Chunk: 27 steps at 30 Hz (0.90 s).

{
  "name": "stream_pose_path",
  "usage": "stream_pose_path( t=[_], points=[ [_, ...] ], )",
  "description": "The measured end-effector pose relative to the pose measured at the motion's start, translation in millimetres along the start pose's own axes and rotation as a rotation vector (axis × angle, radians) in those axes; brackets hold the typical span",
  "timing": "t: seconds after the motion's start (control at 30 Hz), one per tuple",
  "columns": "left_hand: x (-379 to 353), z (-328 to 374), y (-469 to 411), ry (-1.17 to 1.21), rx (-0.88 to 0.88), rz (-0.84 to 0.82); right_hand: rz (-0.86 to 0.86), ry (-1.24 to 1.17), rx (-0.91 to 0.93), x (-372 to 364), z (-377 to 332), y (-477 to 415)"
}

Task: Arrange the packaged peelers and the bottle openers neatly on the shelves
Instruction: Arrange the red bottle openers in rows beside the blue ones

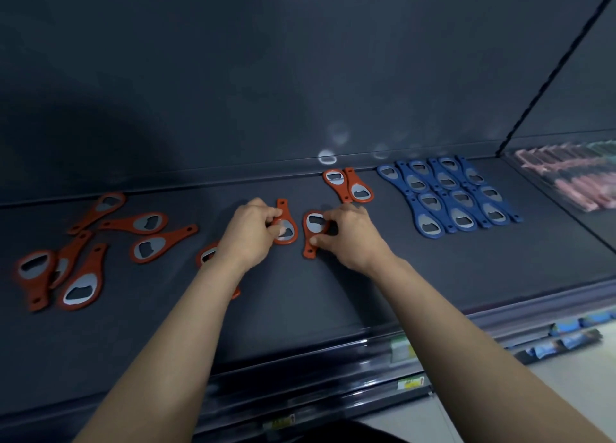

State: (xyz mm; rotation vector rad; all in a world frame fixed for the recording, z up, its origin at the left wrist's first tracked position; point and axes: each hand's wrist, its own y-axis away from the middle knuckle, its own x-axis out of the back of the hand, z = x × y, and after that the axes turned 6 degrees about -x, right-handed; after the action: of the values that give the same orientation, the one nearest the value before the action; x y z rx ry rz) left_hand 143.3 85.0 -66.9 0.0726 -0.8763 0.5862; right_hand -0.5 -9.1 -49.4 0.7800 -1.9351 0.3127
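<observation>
On the dark shelf (pixel 333 296), my left hand (pixel 248 234) pinches a red bottle opener (pixel 289 234) with its handle pointing away. My right hand (pixel 350 234) pinches another red bottle opener (pixel 312 229) with its handle pointing toward me. The two lie side by side, a small gap between them. Behind them a pair of red openers (pixel 348 185) lies against the back wall. Several blue openers (pixel 450 196) are laid in neat rows to the right. Several red openers (pixel 83 242) lie scattered at the left. One more red opener (pixel 208 254) is partly hidden under my left forearm.
Packaged peelers (pixel 566 176) in pink and green lie on the neighbouring shelf section at far right, behind a slanted divider (pixel 546 76). The shelf's front edge (pixel 366 359) carries price labels. Lower shelves with blue packages (pixel 566 336) show below right.
</observation>
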Motion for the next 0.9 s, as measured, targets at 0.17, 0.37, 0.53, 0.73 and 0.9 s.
stream_pose_path(
  t=[0.17,0.37,0.53,0.73,0.9],
  points=[
    [4,-4,0,-0.023,-0.01,-0.196,0.029,0.028,0.014,-1,1,0],
    [3,0,-1,-0.025,-0.032,-0.19,0.003,0.089,0.023,-2,-2,0],
    [2,2,-3,-0.029,-0.039,-0.176,0.038,0.013,0.016,-2,-1,-6],
    [2,5,-6,-0.057,-0.042,-0.2,0.005,0.004,0.038,2,2,-12],
    [4,6,-9,-0.078,-0.015,-0.216,-0.044,0.029,0.052,5,-1,-18]
  ],
)
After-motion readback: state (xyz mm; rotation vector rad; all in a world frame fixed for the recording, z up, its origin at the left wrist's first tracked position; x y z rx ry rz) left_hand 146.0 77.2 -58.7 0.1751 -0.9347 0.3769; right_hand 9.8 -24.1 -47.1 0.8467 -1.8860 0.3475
